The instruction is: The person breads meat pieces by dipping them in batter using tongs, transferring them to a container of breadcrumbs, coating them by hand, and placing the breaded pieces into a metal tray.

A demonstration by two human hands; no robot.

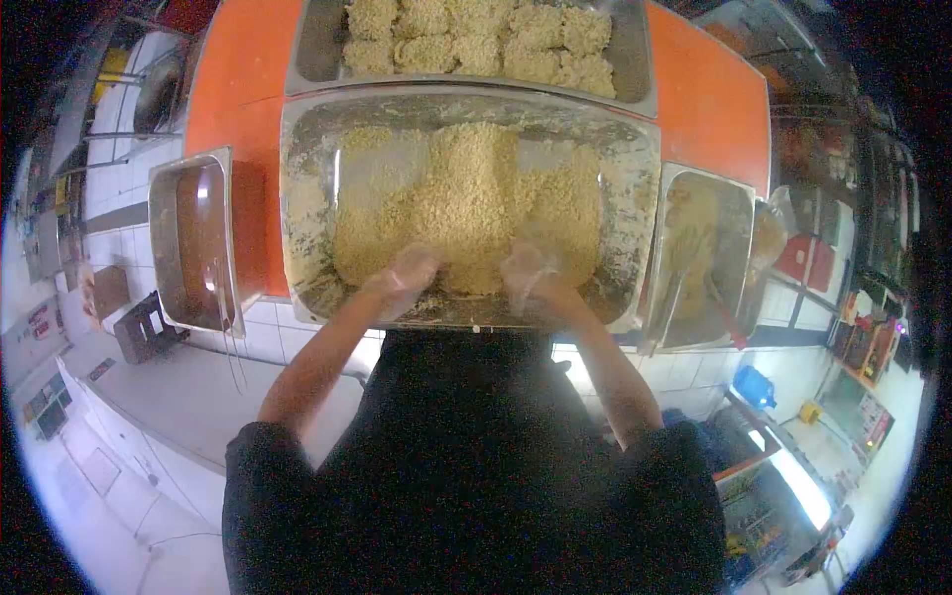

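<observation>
A deep metal tray (pixel 309 198) holds a bed of pale, coarse crumbs (pixel 471 188), heaped highest along the middle. My left hand (pixel 412 268), in a clear plastic glove, touches the crumbs at the tray's near side, left of the heap. Opposite it, my right hand (pixel 528 268), gloved the same way, is in the crumbs right of the heap. Blur and crumbs hide the fingers of both hands. Behind this tray, a second metal tray (pixel 322 69) holds several crumb-coated pieces (pixel 476 50) set in rows.
To the left hangs a metal pan (pixel 174 228) with brownish contents. A pan (pixel 734 228) of pale yellowish contents stands on the right, with tongs (pixel 674 288) resting in it. The counter (pixel 714 89) is orange. A blue water jug (pixel 756 387) is farther right.
</observation>
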